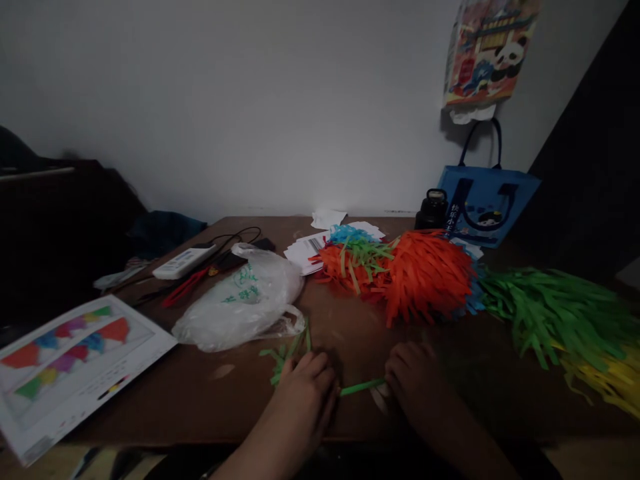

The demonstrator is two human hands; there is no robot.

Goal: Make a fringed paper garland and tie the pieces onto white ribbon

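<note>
A narrow green paper strip [363, 386] stretches between my two hands, low over the front of the brown table. My left hand [311, 387] is closed around its left end, and a light green fringe [278, 360] sticks out beyond the knuckles. At the strip's other end, my right hand [414, 375] has its fingers curled over it; the fingertips are partly hidden. Past my hands lies a bunch of red-orange paper fringe [430, 273], with light green fringe [363, 252] and blue fringe [350, 233] beside it.
A white plastic bag [245, 300] and a printed sheet [75, 367] lie left. Behind them is a white power strip [184, 261]. Dark green fringe [560, 307] and yellow fringe [607, 377] lie right. A black bottle [431, 210] and blue bag [487, 200] stand at the back.
</note>
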